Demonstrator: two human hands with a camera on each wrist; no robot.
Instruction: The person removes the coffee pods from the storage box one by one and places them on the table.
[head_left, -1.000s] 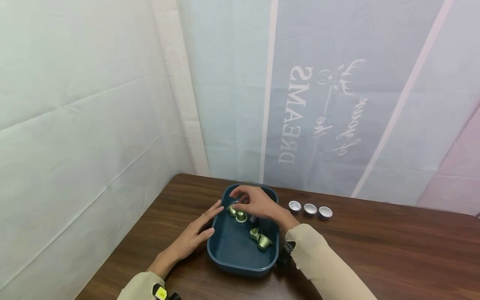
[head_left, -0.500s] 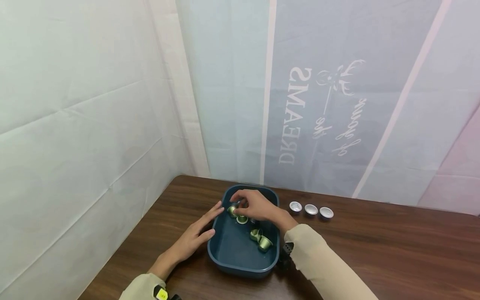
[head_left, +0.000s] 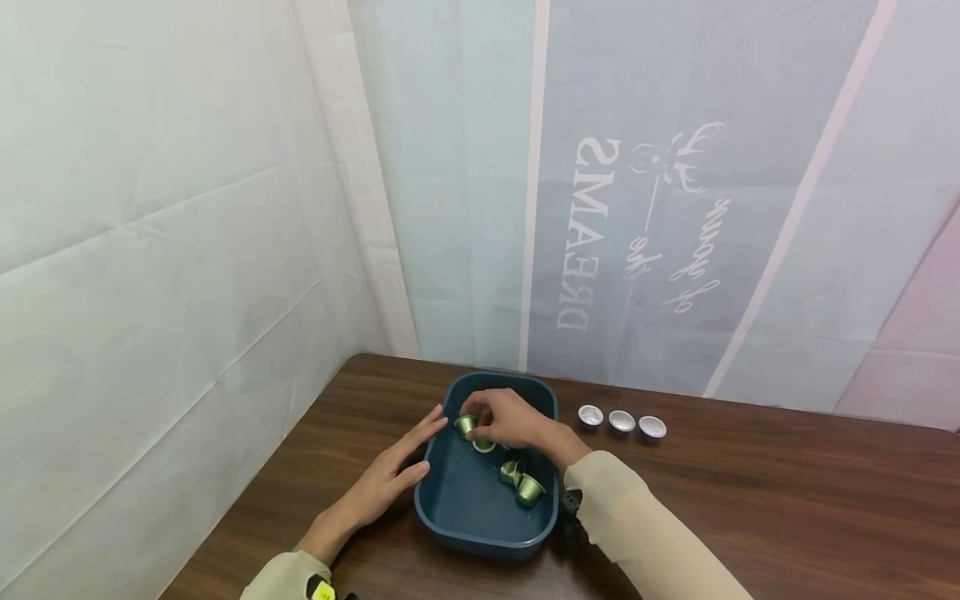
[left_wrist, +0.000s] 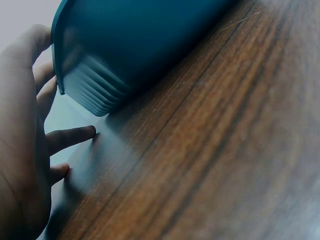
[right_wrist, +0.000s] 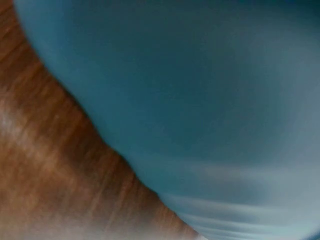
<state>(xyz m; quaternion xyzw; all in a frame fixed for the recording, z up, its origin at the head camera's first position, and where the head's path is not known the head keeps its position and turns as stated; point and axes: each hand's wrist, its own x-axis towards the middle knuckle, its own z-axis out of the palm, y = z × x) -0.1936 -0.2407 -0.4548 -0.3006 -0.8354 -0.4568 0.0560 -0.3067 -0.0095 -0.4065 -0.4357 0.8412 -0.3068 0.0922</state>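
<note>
Head view: green capsule reached for inside the blue bin

At lower centre-left, the left hand is laid with extended fingers against the bin's left rim; nothing is grasped by it, and the bin appears to be steadied. Just right of it, the green capsule is seen by the bin's left wall, bordered by the curled fingers of the right hand; whether it is pinched or only touched cannot be told. Farther right in the bin, a green pair is left untouched. Right of the bin, three silver-topped capsules are lined up on the wooden tabletop. Picking out a capsule is judged to be the step in hand; a secure pinch, then a lift clear of the rim, would be called for.
</note>
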